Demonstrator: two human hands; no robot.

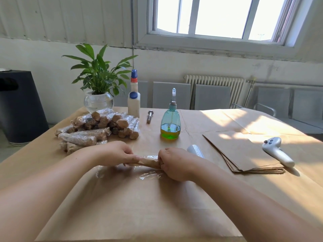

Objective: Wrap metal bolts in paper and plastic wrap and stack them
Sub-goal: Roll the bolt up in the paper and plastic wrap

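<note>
Right then, the paper-wrapped bolt point(147, 162) lay near the middle of the worktop point(192, 198), held at its left end by the left hand point(116, 152) and at its right end by the right hand point(174, 164), fingers of both curled round it, over one sheet of plastic wrap point(129, 172). The film could bunch or cling to itself if rolled unevenly, leaving an end open. One bare bolt point(149, 116) waited farther off. The stack of wrapped bolts point(99, 127) at far left held well over a dozen, too tangled to count exactly. One film roll point(195, 150) and one pile of paper sheets point(243, 152) lay right.
</note>
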